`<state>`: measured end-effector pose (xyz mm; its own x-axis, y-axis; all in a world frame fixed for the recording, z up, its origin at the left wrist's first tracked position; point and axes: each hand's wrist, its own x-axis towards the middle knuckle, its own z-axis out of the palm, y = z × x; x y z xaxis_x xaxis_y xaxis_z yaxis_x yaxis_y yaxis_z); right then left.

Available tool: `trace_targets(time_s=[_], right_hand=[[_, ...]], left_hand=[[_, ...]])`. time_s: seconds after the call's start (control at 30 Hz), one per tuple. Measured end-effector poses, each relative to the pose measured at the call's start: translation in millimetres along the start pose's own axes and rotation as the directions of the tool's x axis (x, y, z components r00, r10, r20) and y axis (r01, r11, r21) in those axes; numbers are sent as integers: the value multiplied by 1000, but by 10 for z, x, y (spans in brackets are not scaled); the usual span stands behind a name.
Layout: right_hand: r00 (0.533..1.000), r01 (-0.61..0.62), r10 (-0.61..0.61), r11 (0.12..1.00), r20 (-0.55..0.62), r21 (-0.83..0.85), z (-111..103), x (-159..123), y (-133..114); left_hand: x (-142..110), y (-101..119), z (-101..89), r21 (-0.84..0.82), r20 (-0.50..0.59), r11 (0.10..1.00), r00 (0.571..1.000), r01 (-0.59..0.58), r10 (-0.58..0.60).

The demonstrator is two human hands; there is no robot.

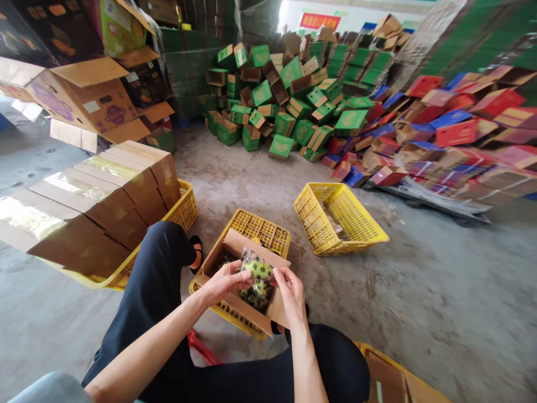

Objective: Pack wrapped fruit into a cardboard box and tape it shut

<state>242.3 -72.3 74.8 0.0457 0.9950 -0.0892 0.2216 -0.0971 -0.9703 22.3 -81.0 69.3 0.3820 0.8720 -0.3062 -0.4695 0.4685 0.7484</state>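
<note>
Held over an open cardboard box is a clear plastic packet (pixel 257 269) with a lime-green, black-spotted thing inside; its exact kind I cannot make out. My left hand (pixel 226 282) pinches the packet's left side between thumb and fingers. At the right edge, the closed fingers of my right hand (pixel 291 289) grip the clear wrapping. More green-and-black wrapped pieces (pixel 257 295) lie in the cardboard box (pixel 242 307) below, partly hidden by my hands. The box, flaps spread, rests on an upturned yellow crate (pixel 274 238) between my knees.
Closed, taped cartons (pixel 121 187) fill a yellow crate (pixel 188 206) at left. Another yellow crate (pixel 356 215) stands ahead to the right. Heaps of green boxes (pixel 281 146) and red and blue boxes (pixel 455 134) lie farther back. A cardboard-filled crate (pixel 394 369) sits by my right knee.
</note>
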Motion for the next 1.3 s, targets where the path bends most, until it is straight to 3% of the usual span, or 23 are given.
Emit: trace_targets(time_s=[0.3,0.6,0.73,0.87,1.03,1.17,1.3], right_hand=[[999,25,-24,996,21,-80,2,-11,-29],[999,-30,26,997,47,77,36,-5,18],[999,33,-32,999,14,-41,48,-4,17],[977,178,-158,974,144,-139,103,-47,9],[971,128,-110,989,214,-72,196,-93,60],[988,43,-47,999,149,29,163,-75,105],[996,-1,-23,962,84,274,92,-52,71]], left_hand=[[6,3,17,91,-89,994,994,67,-59],[-31,75,59,133,-76,987,992,-89,100],[-20,92,67,216,-105,960,974,-176,202],[38,-11,12,389,-149,904,957,-176,250],[119,-197,-40,459,-168,874,950,-161,263],[98,-136,19,334,-142,923,959,-189,247],[48,-47,66,171,-245,979,958,-107,147]])
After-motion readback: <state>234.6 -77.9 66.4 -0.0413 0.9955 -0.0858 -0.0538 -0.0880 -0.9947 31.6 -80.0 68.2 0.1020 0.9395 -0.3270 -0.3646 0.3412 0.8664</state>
